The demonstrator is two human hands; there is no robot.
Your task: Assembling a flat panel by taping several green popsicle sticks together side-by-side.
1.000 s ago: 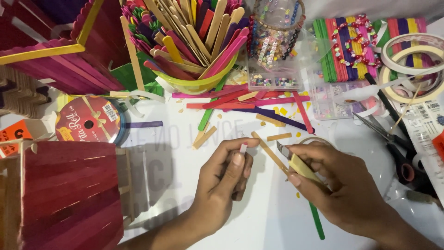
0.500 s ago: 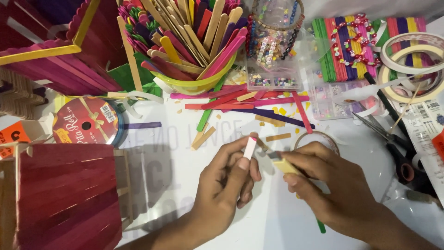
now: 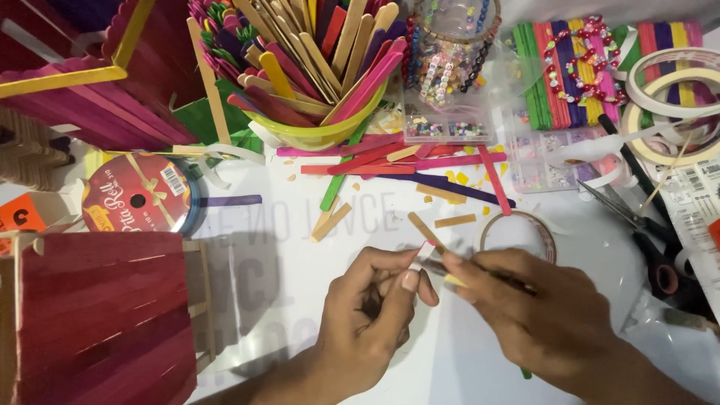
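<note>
Two hands meet over white table (image 3: 247, 300): left hand (image 3: 371, 315) pinches small pink stick piece (image 3: 425, 251), right hand (image 3: 540, 315) grips yellow cutter (image 3: 455, 280) against it; farther back, yellow bowl (image 3: 315, 135) packed with coloured craft sticks (image 3: 315, 52)

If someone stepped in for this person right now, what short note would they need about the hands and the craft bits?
Left hand: pinches a small pink stick piece between thumb and fingertips.
Right hand: grips a yellow-handled cutter, its tip at the pink piece.
Around them: a ring of clear tape just beyond the right hand, cut stick bits scattered on the white table, a yellow bowl of coloured sticks at the back, scissors to the right, a red stick-built box to the left.
Done: several sticks lie cut.
Left: the pink piece is in hand, not set down or attached to anything.
</note>
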